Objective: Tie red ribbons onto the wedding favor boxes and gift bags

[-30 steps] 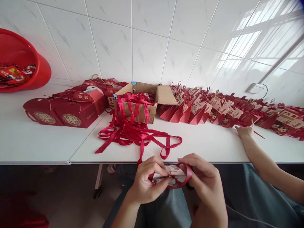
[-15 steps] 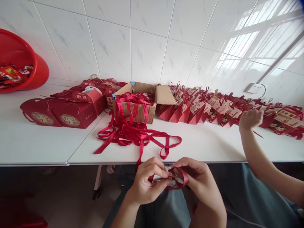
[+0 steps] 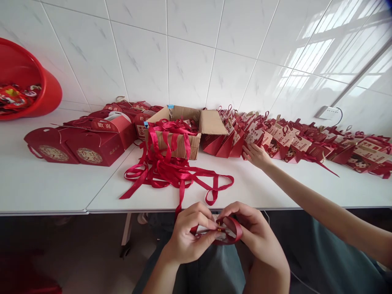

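Note:
Above my lap, just off the table's front edge, both hands work close together on a dark red ribbon. My left hand is closed, thumb and forefinger pinching the ribbon at a tiny gold piece. The ribbon's loop curves round between thumb and fingers of my right hand, which is closed on it too. Beneath the loop shows a pale printed surface, mostly covered by my fingers; its full shape is hidden.
A cardboard box spills loose red ribbons over the white table. Red gift boxes stand left, triangular ones right. A co-worker's hand touches one. A red bucket holds wrapped packets.
The co-worker's hand has come down and left, from above the right-hand row to a triangular gift box. My own hands have hardly moved and keep their hold.

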The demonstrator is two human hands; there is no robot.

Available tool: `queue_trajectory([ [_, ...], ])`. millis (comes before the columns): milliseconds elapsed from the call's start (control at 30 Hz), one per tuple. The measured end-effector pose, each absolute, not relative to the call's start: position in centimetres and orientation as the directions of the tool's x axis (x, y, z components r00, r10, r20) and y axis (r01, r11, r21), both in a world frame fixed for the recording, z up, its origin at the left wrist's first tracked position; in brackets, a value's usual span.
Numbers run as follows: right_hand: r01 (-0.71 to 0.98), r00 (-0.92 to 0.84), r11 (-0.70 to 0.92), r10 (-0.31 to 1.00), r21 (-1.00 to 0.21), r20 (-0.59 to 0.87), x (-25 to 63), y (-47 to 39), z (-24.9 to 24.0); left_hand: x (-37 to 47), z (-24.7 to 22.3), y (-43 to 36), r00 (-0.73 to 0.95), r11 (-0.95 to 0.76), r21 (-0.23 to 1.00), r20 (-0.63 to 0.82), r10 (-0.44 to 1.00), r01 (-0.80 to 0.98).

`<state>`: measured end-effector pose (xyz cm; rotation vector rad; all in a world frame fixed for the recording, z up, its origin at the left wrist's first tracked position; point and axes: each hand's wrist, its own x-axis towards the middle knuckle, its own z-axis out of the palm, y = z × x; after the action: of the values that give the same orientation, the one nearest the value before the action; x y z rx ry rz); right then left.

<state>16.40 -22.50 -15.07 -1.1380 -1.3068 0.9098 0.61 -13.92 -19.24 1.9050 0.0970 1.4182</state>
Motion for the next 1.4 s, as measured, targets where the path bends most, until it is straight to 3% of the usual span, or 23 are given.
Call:
queue_trajectory([
  [367,0.122,0.095,0.272,0.954,-0.955,0.284,16.5,-22.5,-15.1,0.7,-19.2,-14.0,0.380,-0.720,0.595,0.797,0.470,-0.356],
  [600,0.078,-0.037,0.394,0.919,-0.916,0.392,16.9,-22.4,-15.2,0.5,-19.1,-14.0,0.370,-0.716,0.608,0.788,0.491,-0.344],
  [1000,0.019,-0.043,0.369,0.929,-0.929,0.368,17.0,-22.0,-15.7,0.3,-18.7,-14.5,0.404,-0.606,0.723,0.690,0.601,-0.332],
  [1400,0.037,-0.066,0.390,0.920,-0.920,0.387,17.0,-22.0,-15.7,-0.2,-17.5,-15.2,0.529,-0.154,0.937,0.308,0.791,-0.315],
])
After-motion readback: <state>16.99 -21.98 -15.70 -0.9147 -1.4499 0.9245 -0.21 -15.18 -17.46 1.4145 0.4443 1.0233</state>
